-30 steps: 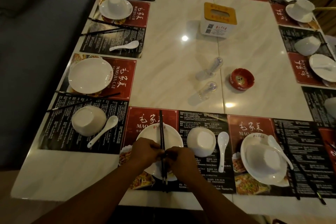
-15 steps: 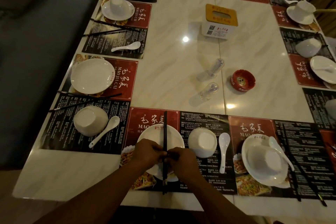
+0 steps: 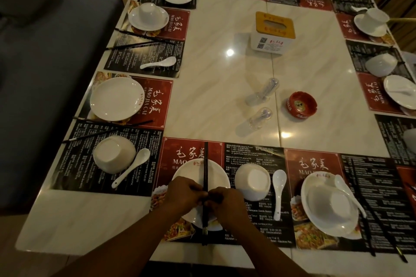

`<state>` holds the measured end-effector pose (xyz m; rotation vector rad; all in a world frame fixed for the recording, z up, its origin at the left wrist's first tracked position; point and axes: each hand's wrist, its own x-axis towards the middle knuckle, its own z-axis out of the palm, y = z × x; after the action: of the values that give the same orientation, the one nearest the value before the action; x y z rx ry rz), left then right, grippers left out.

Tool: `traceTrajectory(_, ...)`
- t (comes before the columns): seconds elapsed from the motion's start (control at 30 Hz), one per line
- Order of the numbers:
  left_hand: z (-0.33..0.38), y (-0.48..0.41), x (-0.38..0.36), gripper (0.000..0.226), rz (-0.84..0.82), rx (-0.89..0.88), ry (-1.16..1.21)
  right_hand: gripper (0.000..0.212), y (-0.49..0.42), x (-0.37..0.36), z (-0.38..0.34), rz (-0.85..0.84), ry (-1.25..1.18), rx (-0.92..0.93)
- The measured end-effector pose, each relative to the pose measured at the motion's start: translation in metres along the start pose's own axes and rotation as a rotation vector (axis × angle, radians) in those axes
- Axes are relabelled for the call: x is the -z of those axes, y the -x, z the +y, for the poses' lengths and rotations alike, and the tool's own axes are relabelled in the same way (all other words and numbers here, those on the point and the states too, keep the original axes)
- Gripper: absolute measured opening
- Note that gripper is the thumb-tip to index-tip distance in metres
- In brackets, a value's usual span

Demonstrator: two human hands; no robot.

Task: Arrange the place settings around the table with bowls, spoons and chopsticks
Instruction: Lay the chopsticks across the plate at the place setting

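A pair of black chopsticks [image 3: 205, 168] lies lengthwise across a white plate [image 3: 216, 177] at the near table edge. My left hand [image 3: 183, 194] and my right hand [image 3: 225, 203] meet over the plate, and both pinch the chopsticks at their middle. An upturned white bowl [image 3: 253, 184] and a white spoon [image 3: 278, 189] lie just right of the plate. Further right, a bowl sits in a plate [image 3: 328, 204] with a spoon [image 3: 347, 193] leaning on it and chopsticks [image 3: 369, 213] beside it.
At the left stand an upturned bowl [image 3: 113, 154], a spoon [image 3: 131, 167], a plate [image 3: 116, 98] and loose chopsticks [image 3: 94, 134]. In the middle are a tissue box [image 3: 271, 33], a red ashtray [image 3: 301, 104] and two clear holders [image 3: 262, 92]. More settings line the far and right edges.
The chopsticks have shifted slightly to the right on the plate between my fingers. The view has tilted down a little; my hands stay together.
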<state>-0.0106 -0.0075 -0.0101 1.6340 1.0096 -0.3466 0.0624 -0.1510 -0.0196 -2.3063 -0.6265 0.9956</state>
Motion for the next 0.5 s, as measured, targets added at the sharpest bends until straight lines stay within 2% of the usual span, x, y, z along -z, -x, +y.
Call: traceTrajectory(0.5,-0.0019,0.0040,0.0096,0.007,-0.001,-0.020,0.018,0.016,-0.0009,-0.0030,-0.0096,-0.009,0.076,0.015)
